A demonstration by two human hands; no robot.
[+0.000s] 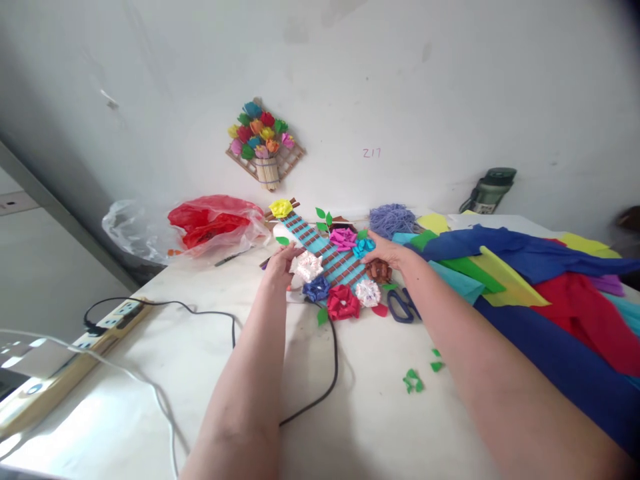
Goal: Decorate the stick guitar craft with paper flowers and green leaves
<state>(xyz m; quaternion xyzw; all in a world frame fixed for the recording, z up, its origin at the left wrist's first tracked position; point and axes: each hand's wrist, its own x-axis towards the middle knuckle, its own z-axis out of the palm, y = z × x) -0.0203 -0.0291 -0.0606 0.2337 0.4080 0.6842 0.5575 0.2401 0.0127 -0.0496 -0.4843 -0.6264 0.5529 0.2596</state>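
Between my hands is a flower-decorated panel (326,252), a slanting turquoise strip crossed by brown sticks. Fabric or paper flowers in yellow, magenta, white, blue, red and brown sit along it, with green leaves at the edges. My left hand (283,262) grips its left side beside a white flower (307,267). On the right side, my right hand (384,252) holds the edge near the turquoise flower (364,247) and the brown flower (379,271). Some fingertips are hidden behind the panel. Dark-handled scissors (401,307) lie just below my right hand.
Coloured sheets (530,280) cover the table's right side. Green scraps (413,381) lie in front. A black cord (335,360) runs under the panel. At left are a power strip (113,327) and a plastic bag (215,223). A bottle (493,190) stands at the back.
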